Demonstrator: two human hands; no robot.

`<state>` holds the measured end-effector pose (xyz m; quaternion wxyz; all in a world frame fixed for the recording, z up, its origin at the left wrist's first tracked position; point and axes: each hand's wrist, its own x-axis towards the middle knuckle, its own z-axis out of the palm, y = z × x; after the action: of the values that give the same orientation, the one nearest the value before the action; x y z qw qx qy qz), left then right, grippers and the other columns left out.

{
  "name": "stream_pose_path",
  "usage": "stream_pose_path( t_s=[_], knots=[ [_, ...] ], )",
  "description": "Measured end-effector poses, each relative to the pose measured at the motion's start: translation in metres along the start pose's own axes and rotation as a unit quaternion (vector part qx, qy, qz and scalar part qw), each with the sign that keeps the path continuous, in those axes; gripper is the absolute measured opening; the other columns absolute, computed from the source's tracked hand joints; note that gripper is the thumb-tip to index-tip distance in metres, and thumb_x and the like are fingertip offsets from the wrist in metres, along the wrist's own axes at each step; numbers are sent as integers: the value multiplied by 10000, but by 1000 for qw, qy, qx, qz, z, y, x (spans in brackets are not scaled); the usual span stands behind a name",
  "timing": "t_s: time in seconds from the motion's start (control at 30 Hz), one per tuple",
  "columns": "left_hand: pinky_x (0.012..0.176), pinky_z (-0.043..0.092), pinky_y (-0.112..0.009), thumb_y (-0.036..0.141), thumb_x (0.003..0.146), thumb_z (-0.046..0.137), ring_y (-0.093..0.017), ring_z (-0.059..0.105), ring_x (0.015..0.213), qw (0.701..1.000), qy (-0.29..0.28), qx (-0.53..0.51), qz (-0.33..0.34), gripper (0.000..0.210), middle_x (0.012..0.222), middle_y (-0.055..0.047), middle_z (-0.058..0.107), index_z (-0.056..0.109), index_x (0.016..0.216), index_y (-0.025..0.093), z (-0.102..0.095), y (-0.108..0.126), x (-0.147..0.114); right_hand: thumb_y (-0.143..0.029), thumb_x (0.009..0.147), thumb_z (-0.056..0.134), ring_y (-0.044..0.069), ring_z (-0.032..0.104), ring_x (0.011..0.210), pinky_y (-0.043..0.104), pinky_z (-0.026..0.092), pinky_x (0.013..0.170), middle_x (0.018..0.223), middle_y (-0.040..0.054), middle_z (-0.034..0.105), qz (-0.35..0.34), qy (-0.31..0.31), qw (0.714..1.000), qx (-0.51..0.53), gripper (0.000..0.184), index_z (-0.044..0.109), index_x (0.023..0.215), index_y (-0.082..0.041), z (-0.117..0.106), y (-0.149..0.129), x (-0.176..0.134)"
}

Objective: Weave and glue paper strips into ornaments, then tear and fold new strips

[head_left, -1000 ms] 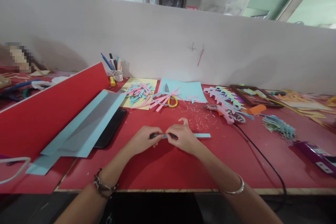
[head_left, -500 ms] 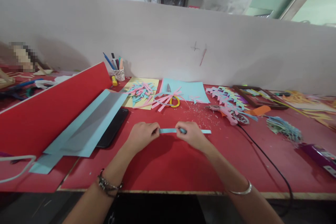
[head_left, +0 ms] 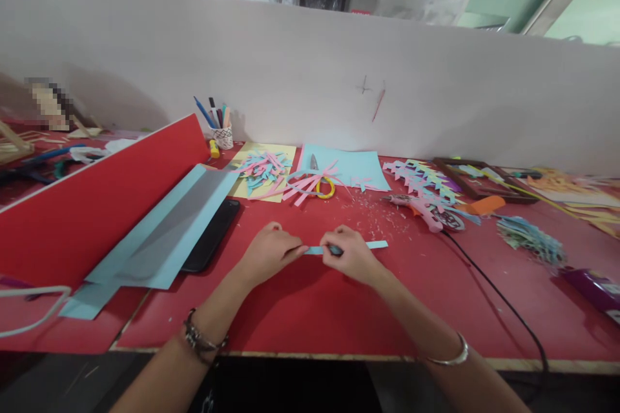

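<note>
A narrow light-blue paper strip (head_left: 378, 244) runs level between my two hands, just above the red table (head_left: 310, 316). My left hand (head_left: 274, 251) pinches its left end between thumb and fingers. Closed around the middle of the strip is my right hand (head_left: 351, 255), with the free end sticking out to its right. A small dark rounded bit shows in the right fist; I cannot make out what it is. Only a short stretch of the strip is visible between the hands.
Beyond my hands are yellow-handled scissors (head_left: 325, 188) among pink strips, and a pile of paper cuttings (head_left: 264, 170). A pink glue gun (head_left: 421, 210) with a black cord lies right. Left are blue sheets (head_left: 165, 232), a black phone-like slab (head_left: 213, 235) and a red board (head_left: 121, 187).
My left hand has moved right, closer to my right hand, and its thumb now points along the strip. The stretch of strip between the hands is shorter.
</note>
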<state>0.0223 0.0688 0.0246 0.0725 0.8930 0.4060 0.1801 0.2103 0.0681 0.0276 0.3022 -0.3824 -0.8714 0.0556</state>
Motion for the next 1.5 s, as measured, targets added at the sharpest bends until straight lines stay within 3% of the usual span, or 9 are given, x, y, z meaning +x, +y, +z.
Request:
stream_pose_path(
  t_s=[0.43, 0.7, 0.8, 0.9, 1.0, 1.07, 1.2, 1.4, 1.5],
  knots=[
    [576, 278, -241, 325, 874, 325, -141, 455, 568, 992, -13, 34, -122, 362, 592, -16, 590, 550, 632, 178, -11, -6, 1, -194, 626, 432, 93, 379, 473, 209, 235, 492, 470, -29, 456, 182, -37, 977, -103, 113, 479, 523, -190, -44, 44, -7],
    [513, 229, -242, 345, 873, 318, -146, 491, 561, 978, 5, 78, -192, 369, 586, -27, 589, 559, 648, 181, -17, -9, -3, -227, 629, 449, 107, 387, 440, 224, 222, 466, 455, -19, 462, 285, 64, 940, -176, 112, 472, 521, -204, -69, 67, -17],
    [511, 234, -246, 346, 876, 303, -148, 502, 554, 970, 35, 102, -218, 383, 587, -36, 596, 568, 658, 176, -16, -12, -4, -231, 662, 437, 123, 411, 460, 234, 242, 475, 461, -9, 466, 317, 153, 915, -197, 148, 450, 517, -209, -73, 73, -21],
    [524, 260, -241, 327, 860, 333, -151, 513, 574, 980, 17, 77, -182, 344, 593, -32, 607, 589, 682, 183, -12, -8, -3, -238, 736, 379, 148, 472, 544, 255, 323, 546, 558, 16, 533, 262, 239, 918, -176, 177, 496, 606, -212, -62, 66, -15],
    [542, 292, -232, 316, 848, 355, -147, 522, 600, 993, -17, -5, -116, 304, 625, -20, 625, 604, 727, 192, -9, -1, -1, -262, 771, 388, 184, 535, 825, 314, 366, 757, 838, 71, 615, 105, 185, 970, -116, 187, 562, 797, -200, -38, 41, -3],
    [548, 308, -230, 326, 848, 358, -142, 517, 588, 994, -26, -52, -94, 301, 605, -7, 612, 599, 730, 191, -8, 3, -1, -298, 793, 416, 182, 515, 946, 358, 292, 886, 943, 64, 611, 21, 52, 995, -83, 185, 576, 816, -208, -22, 22, 3],
    [564, 331, -231, 322, 852, 374, -134, 528, 572, 993, -29, -75, -88, 262, 605, 8, 617, 592, 784, 193, -5, 4, -1, -217, 832, 386, 116, 549, 719, 359, 222, 881, 722, -10, 627, 4, -118, 993, -22, 210, 566, 726, -199, -3, 0, 6],
    [647, 349, -262, 215, 829, 411, -140, 590, 646, 999, -19, 33, -29, 185, 756, -34, 681, 584, 770, 189, 3, 6, 3, -214, 822, 422, 81, 469, 544, 288, 229, 747, 626, -28, 614, 24, -113, 993, -11, 171, 540, 702, -182, 6, -2, 5],
    [613, 337, -252, 178, 794, 421, -125, 572, 594, 995, -1, 72, -64, 180, 696, -21, 675, 588, 730, 201, -1, 8, 2, -213, 813, 425, 72, 428, 505, 285, 228, 740, 578, -41, 586, 30, -98, 995, -15, 171, 523, 677, -181, 4, -1, 5]
  ],
)
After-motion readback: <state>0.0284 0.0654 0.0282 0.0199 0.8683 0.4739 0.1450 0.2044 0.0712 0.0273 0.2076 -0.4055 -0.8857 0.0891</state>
